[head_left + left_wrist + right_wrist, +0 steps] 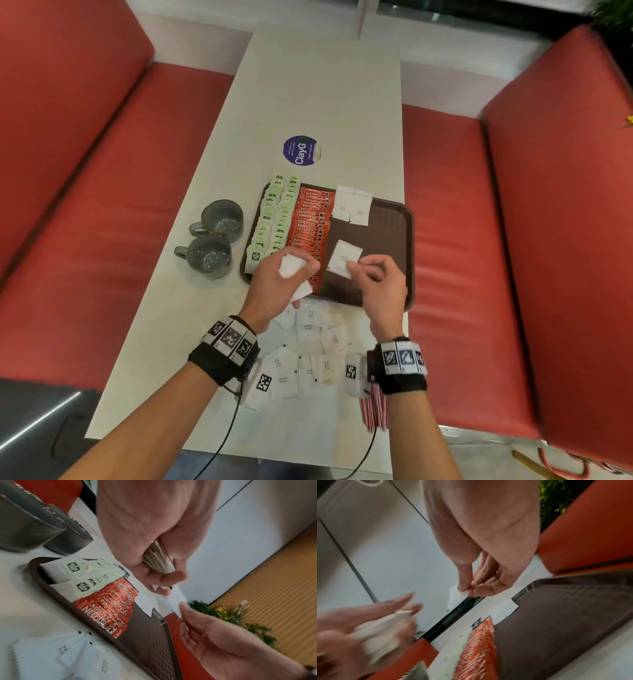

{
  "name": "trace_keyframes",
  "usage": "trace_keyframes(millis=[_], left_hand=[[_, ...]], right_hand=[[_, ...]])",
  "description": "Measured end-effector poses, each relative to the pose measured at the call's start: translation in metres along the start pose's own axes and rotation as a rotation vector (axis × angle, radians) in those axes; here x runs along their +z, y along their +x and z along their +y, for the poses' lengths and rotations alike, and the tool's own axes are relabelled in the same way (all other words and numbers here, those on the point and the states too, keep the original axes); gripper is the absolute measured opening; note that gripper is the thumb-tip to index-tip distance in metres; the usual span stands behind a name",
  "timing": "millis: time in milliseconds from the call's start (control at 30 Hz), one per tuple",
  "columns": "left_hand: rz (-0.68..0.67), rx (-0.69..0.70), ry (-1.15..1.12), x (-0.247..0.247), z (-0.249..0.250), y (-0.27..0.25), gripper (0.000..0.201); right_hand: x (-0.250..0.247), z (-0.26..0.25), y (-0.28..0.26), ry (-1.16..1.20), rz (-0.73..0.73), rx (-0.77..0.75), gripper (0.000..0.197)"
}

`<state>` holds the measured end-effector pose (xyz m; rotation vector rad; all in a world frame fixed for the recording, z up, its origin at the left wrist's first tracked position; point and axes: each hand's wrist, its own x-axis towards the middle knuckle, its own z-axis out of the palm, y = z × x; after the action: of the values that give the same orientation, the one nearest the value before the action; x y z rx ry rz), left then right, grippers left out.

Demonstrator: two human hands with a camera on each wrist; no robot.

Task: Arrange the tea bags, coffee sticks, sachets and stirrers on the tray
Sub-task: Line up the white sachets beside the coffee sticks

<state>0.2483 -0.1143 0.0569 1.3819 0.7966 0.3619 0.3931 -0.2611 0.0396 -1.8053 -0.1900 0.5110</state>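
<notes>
A brown tray (394, 219) holds two rows of green tea bags (274, 219), a row of red coffee sticks (311, 226) and two white sugar sachets (352, 205) at its far edge. My left hand (274, 277) grips a small stack of white sachets (159, 559) above the tray's near left corner. My right hand (363, 274) pinches one white sachet (344, 258) by its corner over the tray's bare middle. Several loose sachets (308, 349) lie on the table between my wrists. Red-striped stirrers (373, 407) lie under my right wrist.
Two grey mugs (221, 217) stand on the white table left of the tray. A round purple sticker (301, 150) is on the tabletop beyond it. Red bench seats (462, 240) flank the table. The tray's right half (565, 615) is bare.
</notes>
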Motion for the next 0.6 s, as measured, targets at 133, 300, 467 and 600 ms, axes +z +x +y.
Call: trace_keyframes(millis=[133, 300, 467, 600], left_hand=[[0.02, -0.081, -0.062, -0.013, -0.01, 0.003, 0.017], [0.038, -0.154, -0.101, -0.026, -0.021, 0.009, 0.016], [0.047, -0.181, -0.142, -0.035, -0.02, 0.015, 0.018], [0.044, -0.202, -0.162, -0.04, -0.018, 0.017, 0.02]], right_hand=[[0.005, 0.004, 0.07, -0.156, 0.081, 0.017, 0.021], [0.029, 0.02, 0.155, -0.353, 0.046, 0.019, 0.023], [0.056, 0.03, 0.202, -0.448, -0.013, 0.057, 0.022], [0.067, 0.032, 0.21, -0.504, -0.026, 0.089, 0.019]])
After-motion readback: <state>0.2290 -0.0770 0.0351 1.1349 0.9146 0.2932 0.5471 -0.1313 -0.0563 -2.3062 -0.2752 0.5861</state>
